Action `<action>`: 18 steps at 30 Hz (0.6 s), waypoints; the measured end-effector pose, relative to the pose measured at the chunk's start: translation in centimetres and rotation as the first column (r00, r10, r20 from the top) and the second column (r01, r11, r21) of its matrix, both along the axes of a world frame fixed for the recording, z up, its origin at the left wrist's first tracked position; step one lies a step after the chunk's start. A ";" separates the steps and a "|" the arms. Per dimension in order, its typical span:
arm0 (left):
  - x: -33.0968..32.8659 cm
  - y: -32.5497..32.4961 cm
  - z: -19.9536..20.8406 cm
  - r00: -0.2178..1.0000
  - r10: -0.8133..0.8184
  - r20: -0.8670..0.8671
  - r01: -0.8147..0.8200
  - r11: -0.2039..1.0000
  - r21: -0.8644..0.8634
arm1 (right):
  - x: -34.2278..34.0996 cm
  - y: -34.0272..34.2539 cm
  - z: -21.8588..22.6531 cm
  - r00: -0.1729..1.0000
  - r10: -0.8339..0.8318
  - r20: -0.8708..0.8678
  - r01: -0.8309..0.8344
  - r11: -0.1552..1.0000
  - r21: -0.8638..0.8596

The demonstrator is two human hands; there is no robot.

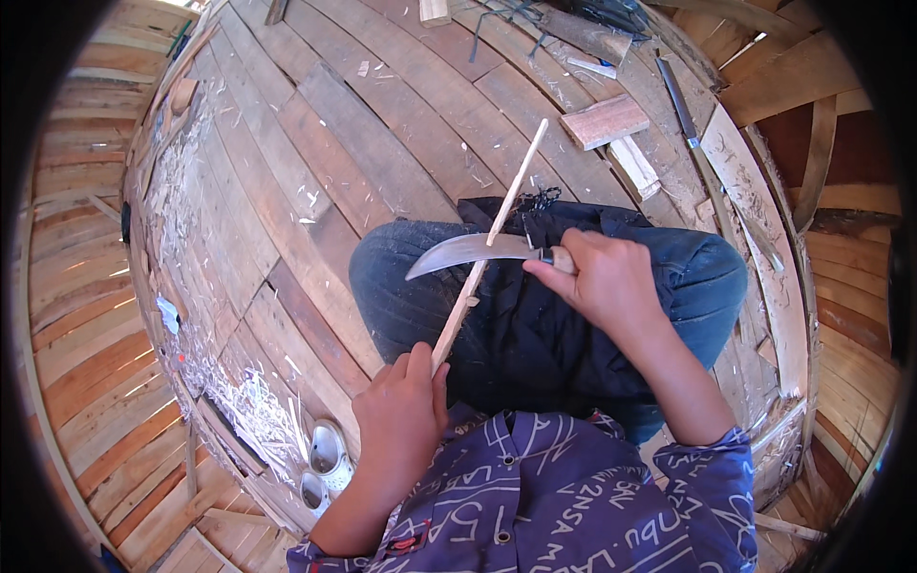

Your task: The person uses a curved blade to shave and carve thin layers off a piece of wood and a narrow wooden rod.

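My left hand (401,403) is closed around the lower end of a slim, pale wooden stick (460,312), which slants up and away to the right over my lap. In my right hand (609,277) is the wooden handle of a knife (468,252) with a broad, curved blade. The blade lies across the stick about midway, its tip pointing left. A small curl or chip of wood stands out from the stick just below the blade. Dark cloth (525,334) covers my lap between my bent knees in blue jeans.
Plank flooring (315,124) surrounds me. Wood shavings (258,411) pile up at the left, near white clogs (328,454). At the right lie a reddish wood block (606,121), a pale offcut (634,165), a long dark-handled tool (676,95) and a wide pale board (764,248).
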State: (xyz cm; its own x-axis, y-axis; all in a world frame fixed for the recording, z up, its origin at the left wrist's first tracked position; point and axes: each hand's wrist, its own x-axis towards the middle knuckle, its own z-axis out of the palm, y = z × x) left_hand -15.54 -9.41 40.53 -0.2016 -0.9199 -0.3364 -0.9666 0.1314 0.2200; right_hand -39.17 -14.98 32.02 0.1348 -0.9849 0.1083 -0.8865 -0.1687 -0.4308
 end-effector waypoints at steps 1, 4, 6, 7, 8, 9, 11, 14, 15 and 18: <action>0.0 0.0 -0.1 1.000 -0.003 -0.012 0.003 1.000 -0.007 | -0.6 -0.4 -0.8 0.999 0.031 -0.027 -0.033 0.998 -0.054; 0.3 -0.2 -0.1 0.999 0.016 -0.042 -0.016 1.000 0.002 | -2.7 -2.5 -2.5 0.959 -0.097 -0.267 0.081 0.994 -0.071; 1.3 0.6 0.0 0.997 0.072 -0.032 -0.071 0.997 0.039 | -8.8 -4.9 -3.8 0.817 -0.519 -0.251 0.536 0.844 0.000; 1.4 0.9 0.0 0.998 0.039 -0.059 -0.037 0.999 0.036 | -14.2 -5.6 -4.3 0.649 -0.760 -0.038 0.761 0.648 0.019; 1.1 0.9 -0.2 0.997 0.035 -0.070 -0.034 0.999 0.006 | -15.7 -5.8 -2.4 0.704 -0.710 -0.012 0.710 0.704 -0.009; 0.9 1.0 -0.4 0.996 0.029 -0.079 -0.030 0.999 -0.012 | -16.0 -5.1 -1.4 0.754 -0.657 0.005 0.656 0.754 -0.032; 0.6 0.8 -0.5 0.999 0.033 -0.033 -0.031 0.999 0.039 | -13.2 -3.3 -1.2 0.813 -0.580 0.047 0.573 0.812 0.111; 0.3 0.1 -0.4 0.997 0.050 -0.050 -0.048 0.998 0.047 | -6.5 -1.2 1.7 0.920 -0.368 0.137 0.342 0.922 0.180; 0.1 0.2 -0.4 0.997 0.052 -0.048 -0.050 0.998 0.045 | -4.6 -0.5 2.0 0.941 -0.274 0.200 0.226 0.946 0.231; 0.0 0.4 -0.3 0.999 0.033 -0.037 -0.031 0.999 0.038 | 0.0 1.8 0.6 0.954 -0.002 0.300 -0.034 0.993 0.114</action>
